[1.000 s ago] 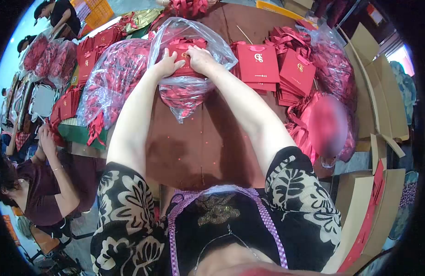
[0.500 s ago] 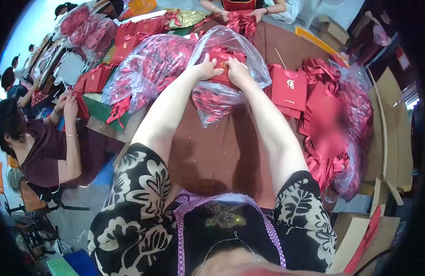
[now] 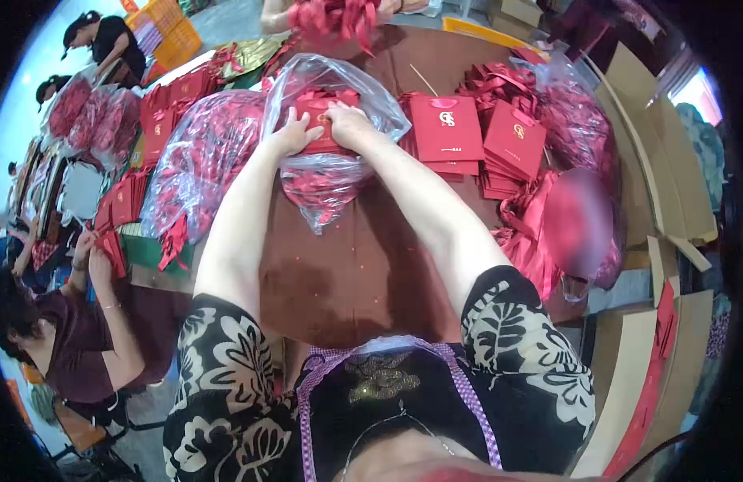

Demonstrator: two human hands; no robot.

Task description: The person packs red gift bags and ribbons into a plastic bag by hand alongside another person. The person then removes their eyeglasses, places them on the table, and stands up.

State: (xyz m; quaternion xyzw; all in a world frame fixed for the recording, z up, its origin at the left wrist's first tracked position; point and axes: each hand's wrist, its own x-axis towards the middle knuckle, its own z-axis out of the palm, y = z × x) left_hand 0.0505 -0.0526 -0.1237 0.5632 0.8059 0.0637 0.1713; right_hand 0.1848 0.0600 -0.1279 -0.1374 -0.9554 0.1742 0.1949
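Note:
My left hand (image 3: 294, 135) rests with its fingers spread at the left side of some red paper bags (image 3: 321, 143) inside an open clear plastic bag (image 3: 379, 96). On their right side lies my right hand (image 3: 345, 127), thumb and fingers apart, touching the top bag. More red ribbons and bags show through the lower part of the plastic. Just right of it, a stack of red bags with a gold logo (image 3: 448, 128) lies on the brown table (image 3: 347, 281). A further red stack (image 3: 513, 138) sits beside that one.
Filled plastic bags stand at the left (image 3: 202, 149) and right (image 3: 579, 112). Cardboard boxes (image 3: 669, 153) line the right side. A co-worker (image 3: 86, 345) at the left handles red bags; another person's arms hold red ribboned bags (image 3: 335, 20) across the table.
The view swung aside and came back. My hands have stayed on the red bags in the plastic bag. Across the table, the bunch of ribboned bags has been lifted.

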